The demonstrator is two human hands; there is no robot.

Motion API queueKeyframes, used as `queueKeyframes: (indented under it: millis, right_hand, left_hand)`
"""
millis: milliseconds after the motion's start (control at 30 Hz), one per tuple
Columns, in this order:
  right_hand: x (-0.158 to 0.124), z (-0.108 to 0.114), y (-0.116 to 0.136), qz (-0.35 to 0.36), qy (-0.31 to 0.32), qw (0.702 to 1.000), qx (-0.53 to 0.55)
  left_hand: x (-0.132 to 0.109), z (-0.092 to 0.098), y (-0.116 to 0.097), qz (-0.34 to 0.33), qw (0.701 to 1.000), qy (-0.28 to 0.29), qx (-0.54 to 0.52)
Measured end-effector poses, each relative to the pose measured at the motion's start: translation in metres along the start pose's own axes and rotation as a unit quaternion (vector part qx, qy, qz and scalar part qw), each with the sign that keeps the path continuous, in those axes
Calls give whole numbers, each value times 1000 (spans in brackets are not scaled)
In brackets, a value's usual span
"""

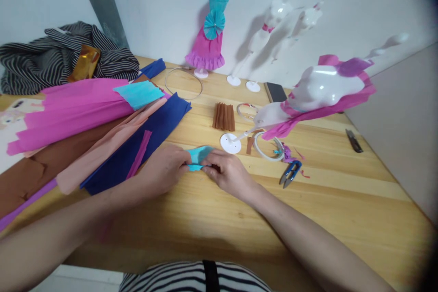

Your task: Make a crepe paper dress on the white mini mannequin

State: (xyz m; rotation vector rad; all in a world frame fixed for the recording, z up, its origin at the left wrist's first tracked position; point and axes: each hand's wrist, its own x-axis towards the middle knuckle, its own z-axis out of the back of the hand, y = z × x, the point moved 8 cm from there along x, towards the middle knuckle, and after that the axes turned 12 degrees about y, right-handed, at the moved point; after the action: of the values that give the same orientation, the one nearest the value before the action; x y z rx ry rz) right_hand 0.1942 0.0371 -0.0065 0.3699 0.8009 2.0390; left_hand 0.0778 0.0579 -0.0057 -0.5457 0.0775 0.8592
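Between my two hands is a small piece of turquoise crepe paper [198, 155], held above the front of the wooden table. My left hand [167, 166] is closed on its left end, and my right hand [227, 171] pinches its right end between thumb and fingers. Just behind lies a pleated brown paper piece [224, 117]. A white mini mannequin [318, 89] with pink crepe paper draped on it stands to the right, its round base near my right hand. Blue thread snips [290, 173] rest beyond that hand.
Layered crepe paper sheets [78, 109] cover the left side. A striped cloth [116, 54] and a grey bottle [106, 13] sit behind them. A dressed mannequin [217, 32] and two bare ones stand by the wall. Tape rolls [268, 157], a wire ring [201, 89] and a cutter [354, 141] also lie about.
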Motion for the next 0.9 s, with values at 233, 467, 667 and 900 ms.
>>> queueKeyframes:
  millis: [233,467,667,900]
  right_hand:
    - [4,-1,-5,-33,-10,999,-2]
    - [2,-1,-9,-65,-23,998,-7]
    - [1,-2,-10,-80,-29,996,-23]
    - [2,0,-10,-92,-24,995,-38]
  left_hand:
    - [-4,-4,-2,39,998,25,41]
    - [-2,-4,-1,49,998,16,44]
    - [-2,-2,1,51,998,5,39]
    - [-2,-2,-1,62,996,12,57]
